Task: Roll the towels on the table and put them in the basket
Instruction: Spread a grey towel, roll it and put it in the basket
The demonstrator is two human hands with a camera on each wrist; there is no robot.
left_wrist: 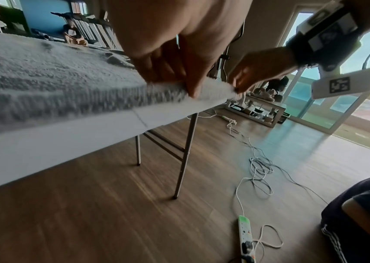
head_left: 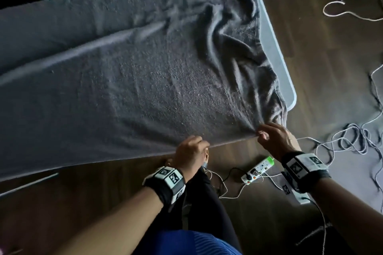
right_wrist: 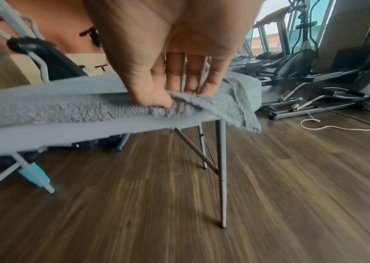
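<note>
The person is wearing black wristbands [head_left: 165,187] carrying white blocks with black square markers on both bare forearms, plus black trousers [head_left: 199,203] and a blue ribbed top [head_left: 186,242].

You're looking at a wood floor [head_left: 83,209] w/ a white power strip [head_left: 258,168], green at one end, lying on it. White cables [head_left: 352,136] are looping & tangling to the right of the strip; a black cord is plugging into it. Beyond the strip, twd the windows, a low shelf unit [left_wrist: 258,108] is standing. Exercise machines [right_wrist: 314,71] are sitting further off on that floor.
</note>
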